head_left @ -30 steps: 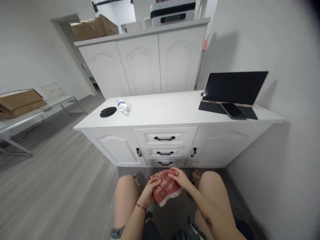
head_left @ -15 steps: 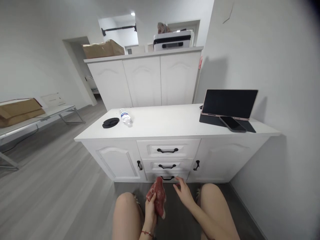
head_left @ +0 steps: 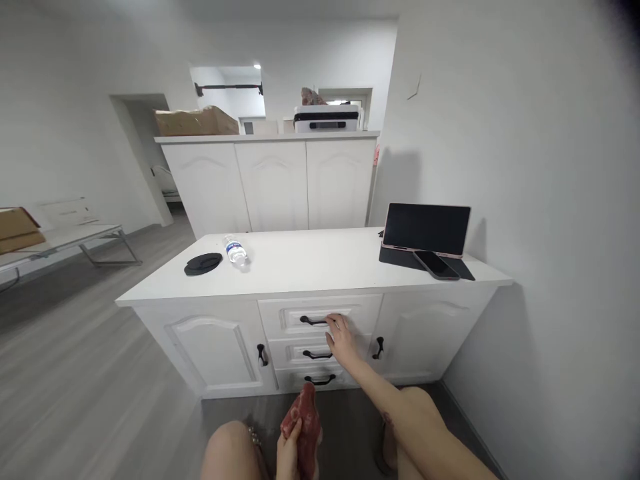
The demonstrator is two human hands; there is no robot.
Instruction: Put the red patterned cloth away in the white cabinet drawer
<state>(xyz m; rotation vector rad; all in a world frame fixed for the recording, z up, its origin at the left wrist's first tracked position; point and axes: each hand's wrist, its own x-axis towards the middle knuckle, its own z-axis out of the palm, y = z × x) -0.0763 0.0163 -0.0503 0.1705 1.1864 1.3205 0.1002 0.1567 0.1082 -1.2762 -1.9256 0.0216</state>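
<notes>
Low in the view, my left hand (head_left: 289, 453) grips a red, white-marbled piece that looks like a slab of raw meat (head_left: 309, 427). Its lower part runs out of the frame. My right hand (head_left: 341, 339) is at the top drawer (head_left: 287, 319) of a white cabinet, its fingers hooked over the right part of the black drawer handle (head_left: 313, 321). The fingertips partly cover that handle. The drawer sits closed. Below it are a middle drawer handle (head_left: 316, 355) and a bottom drawer handle (head_left: 320, 380).
On the white cabinet top (head_left: 300, 267) lie a water bottle (head_left: 235, 251) and a black round object (head_left: 203, 264) at left. A tablet (head_left: 427, 228) stands at right with a phone (head_left: 436, 265) before it. My bent knees (head_left: 231, 443) flank the drawers.
My right hand has moved up and forward from near the bottom drawer to the top drawer handle. The left hand keeps the meat-like piece. The view has shifted slightly.
</notes>
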